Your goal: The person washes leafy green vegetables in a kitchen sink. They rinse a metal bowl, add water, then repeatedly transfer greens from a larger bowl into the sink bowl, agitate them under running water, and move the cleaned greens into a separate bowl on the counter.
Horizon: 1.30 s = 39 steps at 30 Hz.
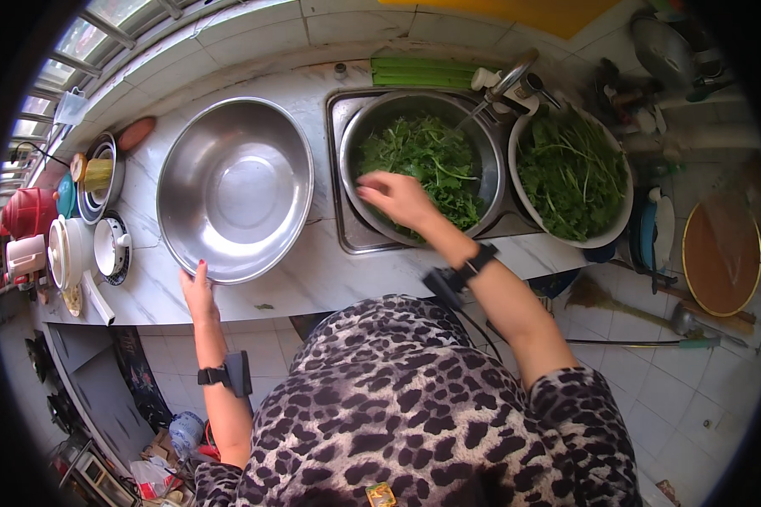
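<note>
My left hand grips the near rim of a wide stainless steel basin on the marble-patterned counter, thumb inside. Nothing lies in this basin. My right hand is above the left part of a second steel basin, which stands in the sink. Its fingers are loosely curled and slightly blurred; no object shows in them, and their undersides are hidden. Leafy green herbs fill much of that second basin. A thin stream of water falls onto them from the faucet.
Right of the sink basin stands a white bowl heaped with stemmed greens. A lidded white pot, a patterned cup and nested bowls occupy the counter's left end. A broom lies low at the right.
</note>
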Motion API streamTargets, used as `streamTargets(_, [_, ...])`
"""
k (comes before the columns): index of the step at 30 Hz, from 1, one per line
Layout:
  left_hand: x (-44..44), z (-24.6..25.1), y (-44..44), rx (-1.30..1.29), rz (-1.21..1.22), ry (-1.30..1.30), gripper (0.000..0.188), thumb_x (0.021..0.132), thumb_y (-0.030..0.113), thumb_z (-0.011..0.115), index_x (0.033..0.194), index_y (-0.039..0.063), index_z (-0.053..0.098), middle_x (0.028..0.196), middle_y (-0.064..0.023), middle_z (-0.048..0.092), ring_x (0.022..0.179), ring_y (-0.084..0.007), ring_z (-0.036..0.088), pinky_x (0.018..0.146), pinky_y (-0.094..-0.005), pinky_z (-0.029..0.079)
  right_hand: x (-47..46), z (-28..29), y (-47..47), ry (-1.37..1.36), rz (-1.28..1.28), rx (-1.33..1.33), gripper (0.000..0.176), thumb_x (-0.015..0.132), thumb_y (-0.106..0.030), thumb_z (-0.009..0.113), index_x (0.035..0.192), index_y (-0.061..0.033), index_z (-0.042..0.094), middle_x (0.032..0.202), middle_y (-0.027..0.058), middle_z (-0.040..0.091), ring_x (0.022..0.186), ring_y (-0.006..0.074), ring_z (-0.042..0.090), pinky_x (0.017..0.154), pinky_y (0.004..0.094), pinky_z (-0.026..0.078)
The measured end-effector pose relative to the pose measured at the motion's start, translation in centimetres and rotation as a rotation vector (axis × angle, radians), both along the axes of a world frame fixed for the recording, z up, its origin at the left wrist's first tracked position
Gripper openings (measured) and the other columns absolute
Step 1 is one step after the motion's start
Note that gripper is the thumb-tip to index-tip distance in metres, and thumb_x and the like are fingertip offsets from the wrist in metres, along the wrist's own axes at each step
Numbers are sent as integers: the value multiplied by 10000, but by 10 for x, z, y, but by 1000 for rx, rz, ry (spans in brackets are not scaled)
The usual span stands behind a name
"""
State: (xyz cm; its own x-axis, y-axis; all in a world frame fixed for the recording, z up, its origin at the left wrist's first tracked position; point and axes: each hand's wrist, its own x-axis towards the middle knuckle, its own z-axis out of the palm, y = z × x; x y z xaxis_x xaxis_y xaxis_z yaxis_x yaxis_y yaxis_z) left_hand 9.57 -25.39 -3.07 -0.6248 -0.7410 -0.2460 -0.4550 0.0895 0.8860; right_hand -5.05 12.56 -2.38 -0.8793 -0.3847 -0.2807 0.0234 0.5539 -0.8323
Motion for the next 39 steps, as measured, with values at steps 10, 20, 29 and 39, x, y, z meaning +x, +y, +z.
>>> streamTargets(10, [-90, 58, 240, -397, -996, 350, 276, 802, 50, 646, 1076, 36, 618, 1096, -130, 618, 1026, -300, 575, 916, -378, 442, -3, -95, 102, 30, 40, 396, 248, 857, -237, 578, 1026, -94, 690, 1274, 120, 542, 1069, 341, 566, 917, 423, 455])
streamTargets(20, [-142, -86, 357, -417, -1362, -383, 457, 706, 271, 763, 1133, 173, 635, 1416, -259, 307, 1247, -454, 383, 1029, -437, 398, -67, -96, 173, -85, -435, 285, 974, 720, -490, 750, 1433, -4, 298, 1293, 292, 493, 1177, 381, 523, 948, 409, 450])
streamTargets(29, [-176, -104, 337, 281, -540, -291, 779, 740, 322, 790, 1324, -12, 397, 1249, -184, 532, 1138, -299, 529, 972, -392, 430, -60, -165, 117, -495, -530, -123, 790, 674, -82, 782, 1348, 43, 388, 1119, 157, 614, 999, 269, 602, 814, 347, 485])
streamTargets(39, [-179, -69, 310, 906, -563, -48, 280, 839, 59, 655, 1105, 28, 572, 975, -64, 650, 871, -162, 625, 762, -315, 512, -46, -58, 162, -450, -577, -732, 417, 777, -54, 740, 1148, 1, 559, 1025, 82, 644, 892, 170, 623, 764, 291, 491])
